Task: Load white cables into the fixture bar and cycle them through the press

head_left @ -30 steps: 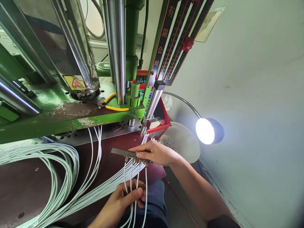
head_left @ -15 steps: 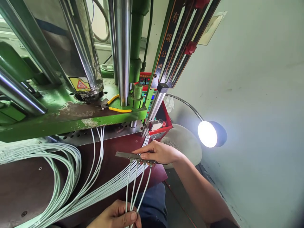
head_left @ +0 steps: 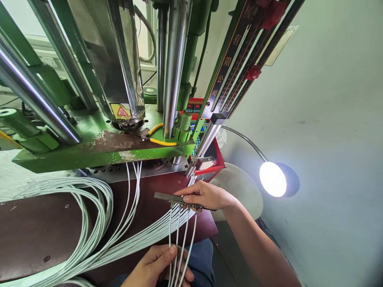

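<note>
Closest to the person, at the bottom of the view, the left hand (head_left: 160, 267) is closed around four thin white wires (head_left: 179, 235). The thumb lies across them and the fingers curl behind, so the wires are pinched in a small bunch.

The wires run up and away from this hand. They spread out a little like a fan as they go. Each one ends in a small metal tip, and the tips sit side by side under a flat metal bar (head_left: 169, 197).

The right hand (head_left: 205, 195) is a bit farther away and above the left hand. It grips the right end of the bar, with the fingers on top and the thumb below. The bar lies flat and its long way goes left to right, while the wires go near to far. So bar and wires cross like a letter T. The bar is up from the left hand, and the right hand is the one touching it.

Under both hands is a dark brown surface (head_left: 36, 231) with a big bundle of white cables (head_left: 89, 223) looping across it.

Farther back stands the green press (head_left: 98, 147) with shiny steel posts. A yellow tool (head_left: 160, 137) lies on its green plate. To the right a lit lamp (head_left: 273, 179) shines beside a pale bowl (head_left: 242, 187).
</note>
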Demonstrator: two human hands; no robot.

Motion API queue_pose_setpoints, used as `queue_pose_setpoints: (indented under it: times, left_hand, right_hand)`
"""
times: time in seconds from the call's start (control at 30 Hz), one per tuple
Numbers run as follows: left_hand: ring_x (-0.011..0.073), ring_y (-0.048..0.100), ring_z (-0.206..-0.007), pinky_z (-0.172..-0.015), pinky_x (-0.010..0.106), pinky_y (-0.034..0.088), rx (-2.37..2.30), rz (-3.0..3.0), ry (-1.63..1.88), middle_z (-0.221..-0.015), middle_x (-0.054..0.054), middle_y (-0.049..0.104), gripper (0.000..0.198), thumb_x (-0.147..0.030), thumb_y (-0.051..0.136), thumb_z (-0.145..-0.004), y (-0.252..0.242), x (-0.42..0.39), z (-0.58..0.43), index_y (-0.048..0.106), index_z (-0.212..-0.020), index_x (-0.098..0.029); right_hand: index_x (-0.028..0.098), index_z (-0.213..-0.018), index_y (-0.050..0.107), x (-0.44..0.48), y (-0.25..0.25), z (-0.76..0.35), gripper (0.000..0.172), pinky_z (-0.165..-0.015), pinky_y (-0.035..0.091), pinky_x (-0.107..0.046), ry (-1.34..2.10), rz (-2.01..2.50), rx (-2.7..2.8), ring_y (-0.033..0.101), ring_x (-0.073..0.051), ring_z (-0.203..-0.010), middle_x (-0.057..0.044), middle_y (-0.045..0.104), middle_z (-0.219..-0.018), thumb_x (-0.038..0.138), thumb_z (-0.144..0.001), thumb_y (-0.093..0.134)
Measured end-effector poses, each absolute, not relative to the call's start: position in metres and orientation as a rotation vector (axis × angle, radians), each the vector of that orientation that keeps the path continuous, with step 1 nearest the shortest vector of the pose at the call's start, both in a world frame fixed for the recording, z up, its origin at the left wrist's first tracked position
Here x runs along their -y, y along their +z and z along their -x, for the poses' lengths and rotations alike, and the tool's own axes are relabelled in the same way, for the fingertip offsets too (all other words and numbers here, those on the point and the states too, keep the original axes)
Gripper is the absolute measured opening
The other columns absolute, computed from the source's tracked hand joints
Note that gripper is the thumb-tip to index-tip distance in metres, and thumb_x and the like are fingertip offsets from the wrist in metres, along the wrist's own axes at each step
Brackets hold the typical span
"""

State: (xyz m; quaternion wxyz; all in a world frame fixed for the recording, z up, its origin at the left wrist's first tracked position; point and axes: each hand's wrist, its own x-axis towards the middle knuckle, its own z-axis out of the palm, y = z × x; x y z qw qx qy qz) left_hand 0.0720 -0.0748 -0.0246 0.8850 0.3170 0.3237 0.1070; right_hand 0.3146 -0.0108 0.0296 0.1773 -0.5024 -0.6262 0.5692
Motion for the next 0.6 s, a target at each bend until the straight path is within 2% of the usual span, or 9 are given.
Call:
queue_pose_setpoints:
  times: [0.23,0.37,0.47,0.53,0.6]
  left_hand:
    - [0.0197,0.063,-0.068,-0.069,0.031,0.047,-0.674,-0.718,0.217,-0.075,0.010,0.070,0.050,-0.061,0.062,-0.078,-0.026,0.068,-0.067,0.071,-0.088,-0.013]
    - [0.0208,0.063,-0.074,-0.077,0.033,0.049,-0.696,-0.760,0.219,-0.080,0.008,0.069,0.044,-0.058,0.066,-0.076,-0.025,0.068,-0.066,0.072,-0.087,-0.017]
    - [0.0232,0.064,-0.080,-0.080,0.033,0.049,-0.824,-0.952,0.309,-0.082,0.006,0.071,0.034,-0.051,0.068,-0.077,-0.023,0.066,-0.058,0.074,-0.088,-0.020]
    - [0.0244,0.065,-0.084,-0.080,0.031,0.049,-0.926,-1.089,0.393,-0.085,0.006,0.073,0.028,-0.046,0.071,-0.075,-0.020,0.063,-0.049,0.075,-0.092,-0.023]
    - [0.0234,0.066,-0.079,-0.075,0.029,0.050,-0.997,-1.167,0.460,-0.085,0.006,0.074,0.027,-0.043,0.071,-0.075,-0.012,0.058,-0.038,0.075,-0.094,-0.024]
  right_hand:
    - [0.017,-0.125,0.066,0.009,0.037,-0.313,0.037,-0.063,0.047,-0.020,1.616,1.384,1.842,0.061,-0.011,-0.071,-0.004,0.073,-0.091,0.028,-0.090,0.056]
    - [0.017,-0.125,0.065,0.002,0.031,-0.310,0.042,-0.052,0.043,-0.018,1.614,1.501,1.824,0.055,-0.008,-0.060,-0.002,0.070,-0.083,0.028,-0.085,0.061]
    - [0.015,-0.127,0.062,-0.010,0.017,-0.307,0.048,-0.047,0.040,-0.017,1.616,1.578,1.780,0.053,-0.008,-0.058,-0.001,0.067,-0.080,0.027,-0.080,0.065]
    - [0.015,-0.124,0.063,-0.020,0.006,-0.302,0.045,-0.049,0.041,-0.017,1.554,1.616,1.828,0.054,-0.009,-0.061,-0.001,0.067,-0.081,0.025,-0.080,0.063]
    - [0.015,-0.117,0.066,-0.029,-0.002,-0.294,0.038,-0.055,0.044,-0.019,1.383,1.690,1.955,0.058,-0.010,-0.064,-0.001,0.067,-0.081,0.023,-0.080,0.061]
